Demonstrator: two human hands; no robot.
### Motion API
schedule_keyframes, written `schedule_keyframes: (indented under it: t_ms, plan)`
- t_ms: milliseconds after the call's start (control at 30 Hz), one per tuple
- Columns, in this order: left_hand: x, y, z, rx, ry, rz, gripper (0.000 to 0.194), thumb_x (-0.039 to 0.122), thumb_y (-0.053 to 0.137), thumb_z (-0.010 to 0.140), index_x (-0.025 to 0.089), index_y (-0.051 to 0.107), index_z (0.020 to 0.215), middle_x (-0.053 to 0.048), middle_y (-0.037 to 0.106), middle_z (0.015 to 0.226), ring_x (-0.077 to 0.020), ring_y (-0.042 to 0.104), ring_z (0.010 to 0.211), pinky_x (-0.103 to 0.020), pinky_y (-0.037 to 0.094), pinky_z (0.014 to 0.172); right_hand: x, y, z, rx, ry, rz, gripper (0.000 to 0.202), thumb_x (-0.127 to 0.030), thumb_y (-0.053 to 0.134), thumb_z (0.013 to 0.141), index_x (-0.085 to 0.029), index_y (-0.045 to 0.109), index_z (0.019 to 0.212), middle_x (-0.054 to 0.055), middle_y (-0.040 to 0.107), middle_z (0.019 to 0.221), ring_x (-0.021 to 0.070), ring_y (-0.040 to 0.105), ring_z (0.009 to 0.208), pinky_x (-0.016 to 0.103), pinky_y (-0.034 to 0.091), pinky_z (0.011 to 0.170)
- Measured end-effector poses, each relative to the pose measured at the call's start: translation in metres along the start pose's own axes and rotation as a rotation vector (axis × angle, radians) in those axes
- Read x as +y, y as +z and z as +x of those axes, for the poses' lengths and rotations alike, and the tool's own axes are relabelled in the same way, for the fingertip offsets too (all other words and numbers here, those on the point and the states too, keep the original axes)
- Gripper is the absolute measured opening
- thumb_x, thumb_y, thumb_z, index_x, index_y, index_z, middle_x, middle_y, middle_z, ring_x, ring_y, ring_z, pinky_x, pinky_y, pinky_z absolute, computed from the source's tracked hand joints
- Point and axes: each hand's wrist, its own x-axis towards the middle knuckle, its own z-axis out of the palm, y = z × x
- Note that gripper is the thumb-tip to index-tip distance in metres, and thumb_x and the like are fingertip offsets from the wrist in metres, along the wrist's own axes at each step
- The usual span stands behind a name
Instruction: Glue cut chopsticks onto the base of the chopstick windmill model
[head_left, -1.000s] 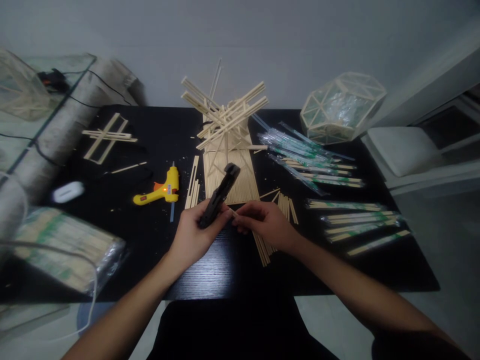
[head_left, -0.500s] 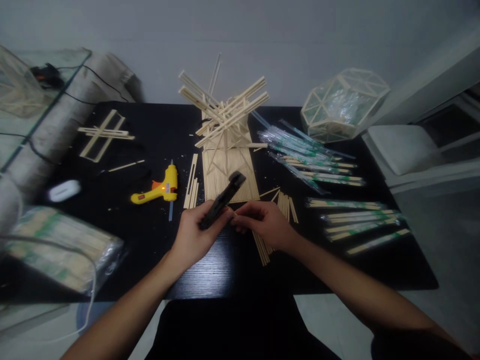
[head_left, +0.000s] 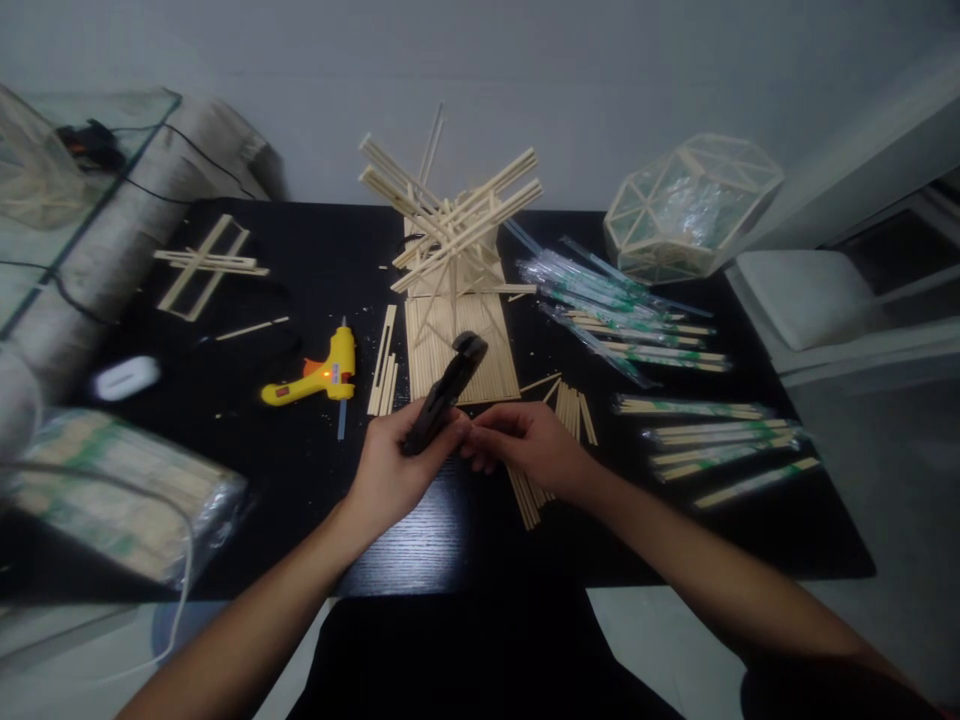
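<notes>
My left hand (head_left: 401,455) is closed around a slim black hand tool (head_left: 448,393) with a rounded far end. The tool slants up and away, and its exact kind is hard to make out. Thumb and fingers of my right hand (head_left: 521,445) are pinched together, touching the left fingertips; whatever lies between them is hidden. Just beyond both hands a wooden stick structure (head_left: 454,235) rises from a flat base of sticks laid side by side (head_left: 435,375). Loose sticks (head_left: 527,497) lie under and beside my right hand.
Left on the black table (head_left: 300,520) are a yellow glue gun (head_left: 330,368), a crossed-stick frame (head_left: 206,265), a white case (head_left: 127,378) and a bagged stick bundle (head_left: 127,490). To the right lie wrapped chopsticks (head_left: 720,440) and a many-sided stick frame (head_left: 690,210). A cable (head_left: 184,570) hangs at left.
The black tool has tilted very slightly in my left hand, and the fingertips have drawn closer together. A pale tip seen earlier between them is now hidden. The camera view has shifted slightly.
</notes>
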Motion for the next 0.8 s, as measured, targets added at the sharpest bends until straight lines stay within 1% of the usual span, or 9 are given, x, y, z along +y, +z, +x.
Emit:
schedule_keyframes:
  t_ms: [100, 267, 467, 567, 633, 733, 800]
  plan:
    - [-0.0007, -0.0026, -0.0009, -0.008, 0.000, -0.015, 0.021, 0.038, 0.074, 0.094, 0.018, 0.077, 0.094, -0.002, 0.077, 0.085, -0.0158, 0.071, 0.078, -0.027, 0.056, 0.074, -0.0026, -0.0006, 0.0002, -0.004, 0.012, 0.031, 0.033, -0.048, 0.086, 0.085, -0.016, 0.078, 0.087, 0.002, 0.077, 0.079, 0.0110, 0.068, 0.065, 0.025, 0.058, 0.064]
    - [-0.0021, -0.0072, -0.0021, 0.019, -0.021, -0.009, 0.022, 0.039, 0.078, 0.089, 0.019, 0.079, 0.099, -0.001, 0.076, 0.080, -0.0155, 0.069, 0.071, -0.027, 0.054, 0.067, -0.0072, -0.0010, 0.0003, -0.025, 0.041, 0.071, 0.036, -0.050, 0.087, 0.084, -0.016, 0.079, 0.087, 0.002, 0.077, 0.079, 0.0104, 0.069, 0.064, 0.024, 0.057, 0.062]
    - [0.0018, -0.0037, 0.0005, -0.040, -0.030, -0.066, 0.018, 0.036, 0.076, 0.091, 0.018, 0.078, 0.094, -0.002, 0.076, 0.082, -0.0161, 0.071, 0.077, -0.028, 0.056, 0.075, -0.0047, 0.0012, 0.0002, -0.034, 0.048, 0.060, 0.037, -0.051, 0.087, 0.082, -0.016, 0.079, 0.086, 0.002, 0.077, 0.077, 0.0107, 0.068, 0.063, 0.024, 0.057, 0.061]
    - [0.0038, -0.0023, 0.0005, -0.030, -0.037, -0.060, 0.017, 0.035, 0.076, 0.091, 0.017, 0.076, 0.090, -0.002, 0.076, 0.081, -0.0161, 0.071, 0.076, -0.029, 0.056, 0.075, -0.0040, 0.0013, 0.0000, -0.021, 0.038, 0.059, 0.034, -0.049, 0.088, 0.082, -0.016, 0.079, 0.085, 0.002, 0.077, 0.077, 0.0104, 0.068, 0.064, 0.023, 0.057, 0.061]
    - [0.0042, -0.0029, 0.0001, -0.012, -0.031, -0.063, 0.017, 0.035, 0.079, 0.088, 0.018, 0.077, 0.090, -0.002, 0.075, 0.080, -0.0159, 0.070, 0.075, -0.029, 0.056, 0.073, -0.0047, 0.0001, -0.0001, -0.027, 0.049, 0.070, 0.033, -0.048, 0.088, 0.083, -0.016, 0.080, 0.086, 0.002, 0.077, 0.078, 0.0100, 0.068, 0.064, 0.023, 0.057, 0.061]
    - [0.0037, -0.0048, -0.0005, -0.028, -0.059, -0.103, 0.021, 0.036, 0.082, 0.085, 0.018, 0.078, 0.096, 0.000, 0.071, 0.073, -0.0156, 0.068, 0.069, -0.029, 0.056, 0.069, -0.0058, -0.0026, -0.0001, -0.085, 0.109, 0.143, 0.034, -0.049, 0.089, 0.081, -0.017, 0.079, 0.086, 0.001, 0.076, 0.076, 0.0096, 0.067, 0.062, 0.022, 0.056, 0.058]
    - [0.0035, -0.0057, -0.0004, -0.062, -0.097, -0.164, 0.024, 0.036, 0.083, 0.084, 0.017, 0.078, 0.099, 0.000, 0.072, 0.073, -0.0165, 0.070, 0.069, -0.030, 0.058, 0.070, -0.0059, -0.0042, -0.0001, -0.133, 0.154, 0.210, 0.036, -0.049, 0.091, 0.079, -0.016, 0.078, 0.084, 0.000, 0.076, 0.074, 0.0090, 0.066, 0.060, 0.021, 0.054, 0.056]
